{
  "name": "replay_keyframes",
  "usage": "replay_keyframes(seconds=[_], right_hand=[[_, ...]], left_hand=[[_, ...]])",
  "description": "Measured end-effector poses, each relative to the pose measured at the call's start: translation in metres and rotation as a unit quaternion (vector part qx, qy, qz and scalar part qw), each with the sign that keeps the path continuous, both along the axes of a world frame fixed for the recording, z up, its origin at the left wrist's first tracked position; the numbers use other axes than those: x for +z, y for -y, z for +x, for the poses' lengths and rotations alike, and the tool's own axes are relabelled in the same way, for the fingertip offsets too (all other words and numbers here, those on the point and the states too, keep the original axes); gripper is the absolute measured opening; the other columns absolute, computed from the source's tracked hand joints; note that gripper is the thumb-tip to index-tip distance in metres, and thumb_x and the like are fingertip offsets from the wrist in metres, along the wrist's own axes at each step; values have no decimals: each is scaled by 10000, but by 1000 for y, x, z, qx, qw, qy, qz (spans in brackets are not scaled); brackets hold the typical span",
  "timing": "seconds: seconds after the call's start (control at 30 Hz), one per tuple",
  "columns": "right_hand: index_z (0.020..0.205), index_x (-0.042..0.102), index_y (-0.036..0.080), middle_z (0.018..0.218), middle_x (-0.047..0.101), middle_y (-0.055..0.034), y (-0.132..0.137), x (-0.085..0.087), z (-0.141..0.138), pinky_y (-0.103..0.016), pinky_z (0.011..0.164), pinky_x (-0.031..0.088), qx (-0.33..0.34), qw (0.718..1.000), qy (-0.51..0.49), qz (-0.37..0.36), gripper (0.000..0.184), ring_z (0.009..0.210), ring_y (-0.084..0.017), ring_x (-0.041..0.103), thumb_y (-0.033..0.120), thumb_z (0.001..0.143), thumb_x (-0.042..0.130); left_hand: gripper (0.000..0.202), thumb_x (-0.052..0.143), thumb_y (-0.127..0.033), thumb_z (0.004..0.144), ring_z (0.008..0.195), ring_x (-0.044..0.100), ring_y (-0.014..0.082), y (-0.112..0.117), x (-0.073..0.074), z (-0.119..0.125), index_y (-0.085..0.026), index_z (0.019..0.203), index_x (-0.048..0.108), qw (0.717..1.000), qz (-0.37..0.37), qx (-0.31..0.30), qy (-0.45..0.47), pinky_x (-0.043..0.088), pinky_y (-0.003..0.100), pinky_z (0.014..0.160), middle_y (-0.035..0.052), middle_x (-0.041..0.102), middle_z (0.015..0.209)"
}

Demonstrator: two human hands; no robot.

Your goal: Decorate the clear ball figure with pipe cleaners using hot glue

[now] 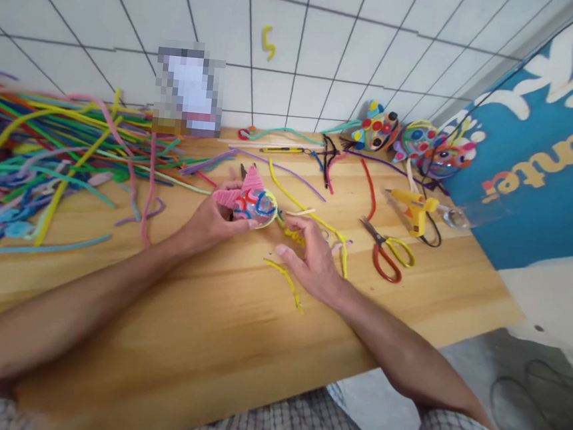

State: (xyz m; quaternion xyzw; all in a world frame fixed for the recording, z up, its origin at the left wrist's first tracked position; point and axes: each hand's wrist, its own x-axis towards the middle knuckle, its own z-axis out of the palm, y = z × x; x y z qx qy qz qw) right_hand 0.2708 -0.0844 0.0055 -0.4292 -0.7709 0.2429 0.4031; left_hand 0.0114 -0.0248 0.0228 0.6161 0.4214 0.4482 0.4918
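My left hand (216,219) is closed around a clear craft ball (256,205) decorated with red, blue and yellow pipe cleaners. Two pink ridged pieces (252,178) stick out from the ball's left and top. Just right of it, my right hand (313,257) hovers with thumb and fingers apart, nothing visible between them. Partly behind those fingers lies a coiled yellow pipe cleaner (294,237). A short yellow pipe cleaner piece (286,282) rests on the wooden table (180,339) below the right hand.
Loose pipe cleaners (61,148) heap up on the left. Scissors (386,250) and a yellow glue gun (415,206) lie to the right. Several decorated balls (377,129) stand at the back right, near a yellow cutter (285,150). A white tiled wall (332,32) rises behind.
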Motion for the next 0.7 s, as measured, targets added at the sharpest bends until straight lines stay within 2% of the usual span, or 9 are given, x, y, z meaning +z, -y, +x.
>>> replay_keyframes(seconds=[0.17, 0.3, 0.37, 0.47, 0.6, 0.63, 0.7], right_hand=[[1436, 607, 237, 1414, 753, -169, -3, -4, -3, -566, 1116, 622, -21, 1000, -2, -13, 464, 1304, -319, 732, 503, 1072, 720], [1354, 639, 244, 1367, 789, -137, -8, 8, 5, -527, 1059, 646, -39, 998, -11, -58, 400, 1239, -299, 770, 465, 1037, 744], [1298, 662, 249, 1308, 808, -113, -15, 17, 11, -494, 1003, 658, -41, 997, -6, -72, 356, 1184, -287, 786, 462, 1026, 748], [1254, 686, 253, 1247, 816, -96, -31, 28, 12, -474, 983, 649, -38, 998, 17, -47, 312, 1135, -278, 784, 429, 1008, 763], [1290, 703, 234, 1183, 812, -111, -52, 24, -3, -482, 959, 627, -67, 993, 95, 11, 469, 1063, -301, 761, 462, 920, 880], [1260, 722, 229, 1138, 815, -109, -55, 20, -9, -470, 936, 620, -71, 990, 118, 17, 460, 1026, -298, 756, 477, 914, 896], [1122, 768, 231, 1028, 817, -89, -59, 13, -19, -434, 894, 599, -67, 986, 148, 24, 294, 946, -276, 745, 463, 967, 861]], left_hand=[[596, 1050, -450, 712, 1045, 749, 267, -21, -6, -5, -202, 1159, 745, 998, -25, -33, 38, 601, 458, 1037, 78, 806, 1129], [611, 1083, -453, 666, 1073, 762, 273, -25, -14, -13, -215, 1087, 710, 998, -46, -24, 39, 610, 471, 1058, 75, 821, 1135], [653, 1093, -454, 645, 1112, 766, 277, -26, -18, -16, -222, 1108, 694, 998, -51, -15, 42, 606, 478, 1082, 75, 826, 1173], [659, 1080, -426, 674, 1177, 771, 274, -27, -21, -16, -217, 1164, 690, 998, -45, -6, 52, 580, 479, 1139, 89, 817, 1245], [672, 1092, -373, 660, 1209, 774, 283, -26, -19, -14, -215, 1174, 688, 997, -48, 0, 62, 576, 463, 1146, 102, 813, 1264], [681, 1098, -366, 652, 1211, 773, 285, -26, -18, -14, -216, 1174, 687, 997, -51, -1, 64, 579, 459, 1143, 101, 814, 1256], [698, 1108, -364, 636, 1209, 772, 288, -26, -17, -13, -218, 1172, 686, 996, -52, -4, 71, 584, 461, 1146, 97, 816, 1242]])
